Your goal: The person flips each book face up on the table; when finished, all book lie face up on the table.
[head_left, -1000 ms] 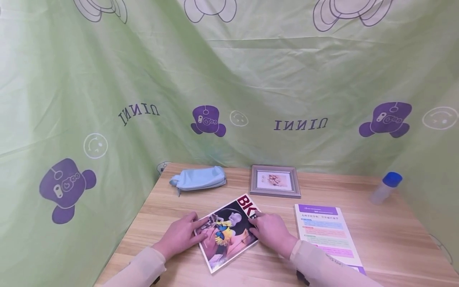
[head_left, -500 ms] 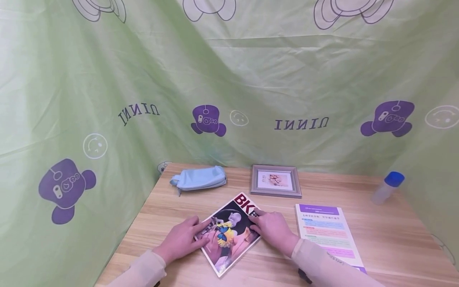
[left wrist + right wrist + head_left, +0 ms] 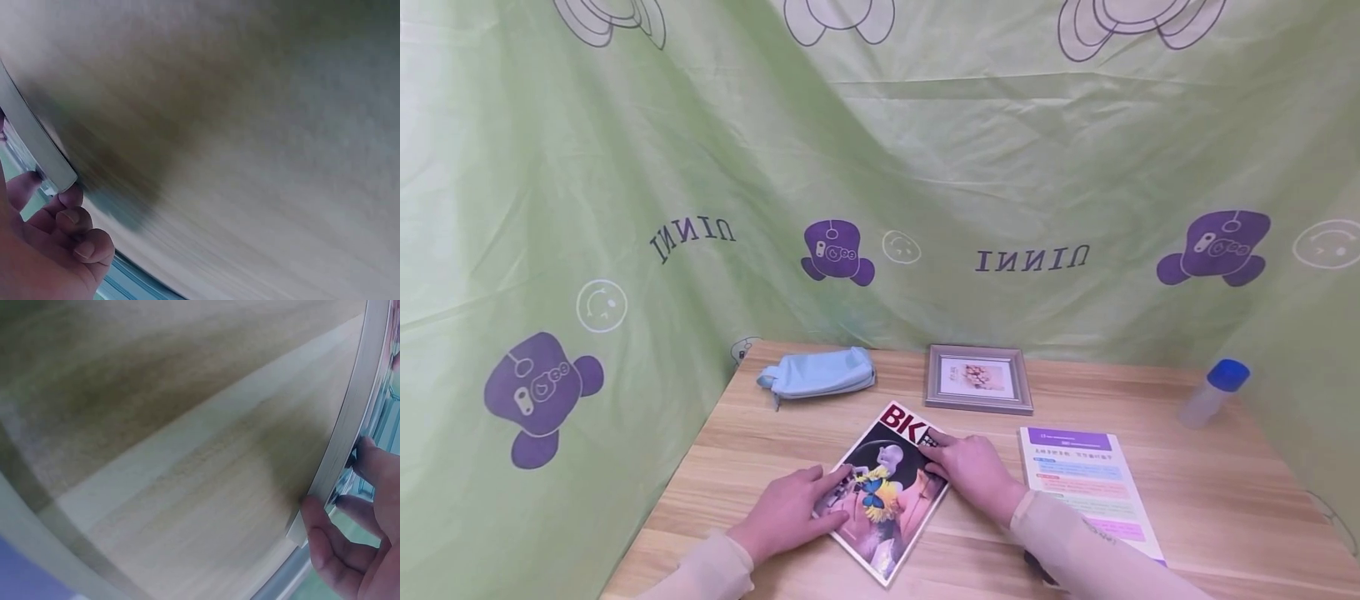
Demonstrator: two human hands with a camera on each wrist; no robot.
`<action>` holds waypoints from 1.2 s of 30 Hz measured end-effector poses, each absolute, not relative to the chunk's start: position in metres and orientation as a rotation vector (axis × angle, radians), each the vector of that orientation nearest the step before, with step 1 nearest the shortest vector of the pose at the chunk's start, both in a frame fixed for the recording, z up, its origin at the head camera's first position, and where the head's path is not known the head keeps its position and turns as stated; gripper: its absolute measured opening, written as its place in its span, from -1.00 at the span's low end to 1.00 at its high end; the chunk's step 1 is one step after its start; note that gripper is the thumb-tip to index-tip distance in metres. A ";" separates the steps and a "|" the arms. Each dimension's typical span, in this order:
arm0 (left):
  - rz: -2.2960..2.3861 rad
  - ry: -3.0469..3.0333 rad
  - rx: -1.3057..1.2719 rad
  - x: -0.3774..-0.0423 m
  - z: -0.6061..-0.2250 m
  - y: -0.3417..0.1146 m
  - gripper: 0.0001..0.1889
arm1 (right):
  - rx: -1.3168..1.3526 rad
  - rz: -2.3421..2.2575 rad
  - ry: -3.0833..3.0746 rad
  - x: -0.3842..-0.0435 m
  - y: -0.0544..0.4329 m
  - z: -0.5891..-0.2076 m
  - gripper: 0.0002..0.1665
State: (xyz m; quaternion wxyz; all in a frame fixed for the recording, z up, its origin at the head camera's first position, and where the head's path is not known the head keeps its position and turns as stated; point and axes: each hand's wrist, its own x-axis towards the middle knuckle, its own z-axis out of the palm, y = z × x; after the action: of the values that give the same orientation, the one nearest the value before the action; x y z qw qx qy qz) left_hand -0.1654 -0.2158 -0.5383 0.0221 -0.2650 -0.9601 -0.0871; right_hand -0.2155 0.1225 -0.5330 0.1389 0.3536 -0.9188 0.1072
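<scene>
A book [image 3: 880,492] with a glossy cover, red "BK" letters, a blue butterfly and a yellow flower lies slantwise on the wooden table. My left hand [image 3: 790,512] grips its left edge, thumb and forefinger over the cover. On the opposite edge, my right hand [image 3: 977,477] holds it near the upper right corner. In the left wrist view, curled fingers [image 3: 72,219] meet the side of the book [image 3: 40,140]. The right wrist view has a fingertip against the pale page edge of the book [image 3: 347,437], with other digits over the cover.
A light blue pencil case [image 3: 820,372] and a grey picture frame [image 3: 934,379] lie along the back. Right of the book is a printed purple-and-white booklet [image 3: 1075,475], partly under the right sleeve. A blue-capped bottle [image 3: 1213,393] stands far right. Green curtain [image 3: 880,150] surrounds the table.
The book has turned clockwise on the table between both hands, its "BK" corner shifting left and its lower corner moving right. The left hand has moved slightly right with it.
</scene>
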 end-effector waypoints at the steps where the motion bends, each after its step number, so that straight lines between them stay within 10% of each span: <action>1: -0.263 -2.971 -0.821 -0.165 -0.539 -0.215 -0.22 | 1.021 0.315 -2.664 -0.216 0.123 -0.533 -0.59; 36: -0.191 -2.891 -0.807 -0.149 -0.535 -0.194 -0.15 | 1.140 0.326 -2.632 -0.247 0.115 -0.527 -0.64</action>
State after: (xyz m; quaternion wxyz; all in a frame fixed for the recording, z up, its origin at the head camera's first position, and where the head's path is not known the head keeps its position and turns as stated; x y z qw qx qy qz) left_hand -0.1486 -0.1940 -0.5351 0.0670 -0.2677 -0.9591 -0.0635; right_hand -0.2473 0.1148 -0.5269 0.1271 0.3919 -0.9043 0.1120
